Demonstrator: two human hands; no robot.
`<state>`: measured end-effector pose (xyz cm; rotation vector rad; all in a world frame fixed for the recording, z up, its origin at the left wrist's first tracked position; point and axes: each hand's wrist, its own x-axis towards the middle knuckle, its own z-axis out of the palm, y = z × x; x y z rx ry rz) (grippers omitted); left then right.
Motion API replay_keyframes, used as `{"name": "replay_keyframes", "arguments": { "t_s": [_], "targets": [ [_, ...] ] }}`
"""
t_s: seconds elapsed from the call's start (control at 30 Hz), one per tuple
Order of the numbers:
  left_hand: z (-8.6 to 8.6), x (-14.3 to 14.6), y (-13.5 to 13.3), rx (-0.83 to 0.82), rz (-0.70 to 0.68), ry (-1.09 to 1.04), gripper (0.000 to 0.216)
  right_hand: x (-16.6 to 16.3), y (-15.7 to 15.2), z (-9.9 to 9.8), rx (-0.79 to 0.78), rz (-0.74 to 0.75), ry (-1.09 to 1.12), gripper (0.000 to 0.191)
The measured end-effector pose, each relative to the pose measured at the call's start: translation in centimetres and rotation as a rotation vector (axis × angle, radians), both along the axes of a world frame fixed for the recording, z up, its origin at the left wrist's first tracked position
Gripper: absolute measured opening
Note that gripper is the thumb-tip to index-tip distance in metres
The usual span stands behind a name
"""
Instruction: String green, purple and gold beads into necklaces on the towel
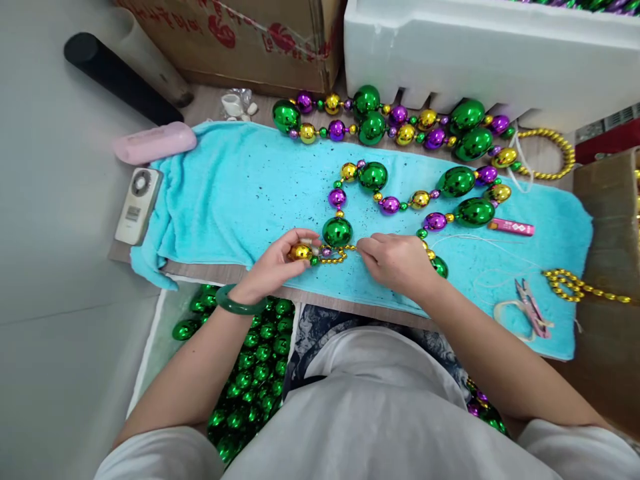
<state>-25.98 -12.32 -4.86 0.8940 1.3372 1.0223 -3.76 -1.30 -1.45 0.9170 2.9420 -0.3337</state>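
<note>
My left hand is closed around the end of a bead necklace, with a shiny gold bead between thumb and fingers. My right hand pinches one end of a short chain of small gold beads, just right of my left hand. From there the necklace, with green, purple and gold beads, winds over the blue towel and passes behind my right hand. White thread lies loose to the right. A pink tube and a small pink-handled cutting tool lie nearby.
Another bead necklace runs along the towel's far edge, before a white foam box and a cardboard box. A coiled gold bead chain lies at right. Green beads fill a container at lower left.
</note>
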Motion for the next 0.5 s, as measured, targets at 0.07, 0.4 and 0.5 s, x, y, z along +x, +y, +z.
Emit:
{"name": "replay_keyframes", "arguments": {
  "t_s": [0.07,0.4,0.5],
  "targets": [
    [0.2,-0.7,-0.4,0.075,-0.061,0.245,0.049,0.5,0.2,0.1,0.008,-0.036,0.013,0.031],
    [0.4,-2.2,-3.5,0.291,-0.22,0.767,0.057,3.6,1.5,0.3,0.034,-0.236,0.175,0.028],
    [0.4,-2.0,-3.7,0.238,-0.086,0.832,0.043,4.8,1.9,1.1,0.031,-0.295,0.21,0.025]
  ]
}}
